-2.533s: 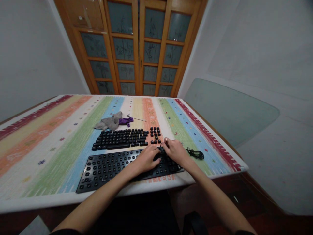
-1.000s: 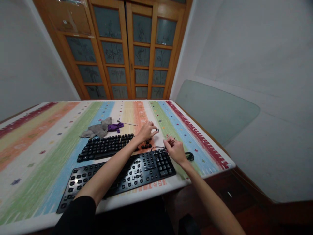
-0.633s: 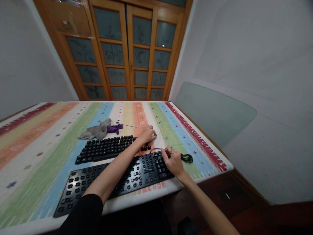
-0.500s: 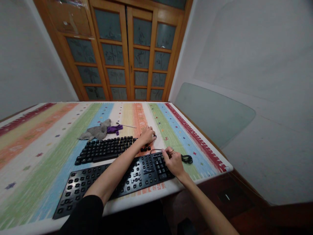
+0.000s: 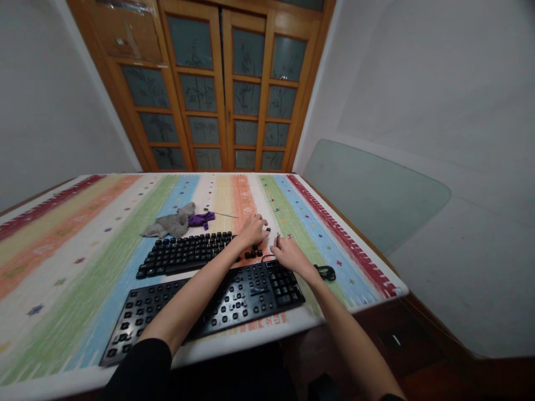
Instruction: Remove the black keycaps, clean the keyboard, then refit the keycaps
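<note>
My left hand (image 5: 254,229) reaches over the far side of the keyboards, with a small black keycap (image 5: 268,229) pinched at its thumb and index fingertips. Close by on its right, my right hand (image 5: 290,253) is closed on a thin brownish tool (image 5: 278,240), mostly hidden by the fingers. Under my forearms lies a black keyboard (image 5: 234,303), stripped of most keycaps; caps remain on its right-hand block. Several loose black keycaps (image 5: 253,254) lie just beyond its back edge. Behind it, rows of black keycaps (image 5: 184,253) are laid out like a second keyboard.
A grey cloth (image 5: 169,223) and a purple cloth (image 5: 201,219) lie past the keycap rows, near a thin rod (image 5: 225,215). A coiled black cable (image 5: 326,273) rests right of the keyboard. A striped cloth covers the table (image 5: 96,267).
My right hand has lifted off the keyboard's right block and moved forward, close to my left hand. My left hand stays in nearly the same place. The view has shifted slightly.
</note>
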`<state>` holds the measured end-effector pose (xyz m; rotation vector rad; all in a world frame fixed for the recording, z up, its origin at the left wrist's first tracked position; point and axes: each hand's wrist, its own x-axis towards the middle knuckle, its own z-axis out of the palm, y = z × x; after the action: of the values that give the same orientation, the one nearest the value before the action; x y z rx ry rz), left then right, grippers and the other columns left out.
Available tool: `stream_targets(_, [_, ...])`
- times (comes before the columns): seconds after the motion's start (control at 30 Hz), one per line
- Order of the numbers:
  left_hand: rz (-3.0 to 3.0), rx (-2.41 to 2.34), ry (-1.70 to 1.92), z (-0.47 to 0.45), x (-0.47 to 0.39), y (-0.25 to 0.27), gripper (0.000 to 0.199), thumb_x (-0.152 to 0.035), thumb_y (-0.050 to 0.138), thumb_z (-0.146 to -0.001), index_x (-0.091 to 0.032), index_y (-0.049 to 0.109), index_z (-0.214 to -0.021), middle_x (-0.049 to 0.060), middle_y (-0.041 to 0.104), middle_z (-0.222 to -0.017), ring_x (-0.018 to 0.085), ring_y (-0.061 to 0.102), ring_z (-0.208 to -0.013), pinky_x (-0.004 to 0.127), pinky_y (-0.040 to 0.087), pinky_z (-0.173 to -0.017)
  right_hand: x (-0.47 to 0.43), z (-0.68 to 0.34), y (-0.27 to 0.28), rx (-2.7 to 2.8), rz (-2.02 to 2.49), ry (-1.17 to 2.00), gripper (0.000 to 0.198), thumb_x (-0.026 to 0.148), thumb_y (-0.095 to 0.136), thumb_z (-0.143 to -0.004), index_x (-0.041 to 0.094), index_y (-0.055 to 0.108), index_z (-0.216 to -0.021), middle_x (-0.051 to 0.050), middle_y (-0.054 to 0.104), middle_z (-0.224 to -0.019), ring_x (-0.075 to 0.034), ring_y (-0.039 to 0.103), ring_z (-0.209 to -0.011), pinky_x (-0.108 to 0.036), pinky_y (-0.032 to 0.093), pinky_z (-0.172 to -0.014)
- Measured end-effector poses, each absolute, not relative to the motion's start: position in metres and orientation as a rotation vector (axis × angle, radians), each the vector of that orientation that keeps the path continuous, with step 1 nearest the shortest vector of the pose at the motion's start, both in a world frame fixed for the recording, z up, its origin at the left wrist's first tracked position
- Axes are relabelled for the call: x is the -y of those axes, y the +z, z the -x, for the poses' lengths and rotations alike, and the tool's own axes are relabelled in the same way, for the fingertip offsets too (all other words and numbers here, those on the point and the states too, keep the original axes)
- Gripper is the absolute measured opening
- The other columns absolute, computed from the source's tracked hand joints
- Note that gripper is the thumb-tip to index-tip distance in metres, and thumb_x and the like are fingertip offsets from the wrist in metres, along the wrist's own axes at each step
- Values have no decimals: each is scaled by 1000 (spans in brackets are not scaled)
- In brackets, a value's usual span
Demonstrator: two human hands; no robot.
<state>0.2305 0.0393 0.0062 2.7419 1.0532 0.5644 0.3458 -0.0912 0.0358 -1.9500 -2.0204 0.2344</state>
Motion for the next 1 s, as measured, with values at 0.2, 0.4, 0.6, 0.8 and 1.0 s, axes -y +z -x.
stream_targets(0.2, [-2768,-961,564,-220,-43,8,22,-19,62,-78,-17,75,-95,10,65,-94,27,53,-99,41,42,-94,88,-351,35,2024,1919,301,22,12,50,-87,12,66,-71,-7,69,-70,-16,62,-65,-25,33,-59])
stream_targets(0.4, [-2745,-916,629,-219,-33,12,25,-16,56,-80,-16,73,-98,11,65,-95,27,54,-98,41,44,-93,106,-348,26,1951,1927,215,23,15,45,-94,13,65,-82,-12,71,-81,-20,65,-76,-26,36,-67])
stream_targets(0.6, [-2715,-765,630,-201,9,25,18,-17,61,-74,-15,70,-90,9,63,-92,25,58,-93,35,48,-86,102,-347,26,1945,1925,266,19,14,48,-92,13,65,-83,-12,72,-85,-20,65,-80,-25,37,-70])
stream_targets(0.8, [-2720,-576,351,-168,63,14,70,-56,83,-58,-15,60,-111,13,59,-111,32,59,-103,40,50,-87,90,-351,23,1907,1938,352,23,14,47,-90,12,64,-76,-12,70,-80,-19,63,-76,-25,37,-68])
stream_targets(1.0, [-2674,-590,372,-163,73,10,86,-59,83,-60,-18,51,-129,13,58,-116,32,58,-107,42,47,-93,82,-361,31,1893,1918,528,29,15,49,-82,17,52,-54,0,56,-50,-14,55,-55,-23,35,-57])
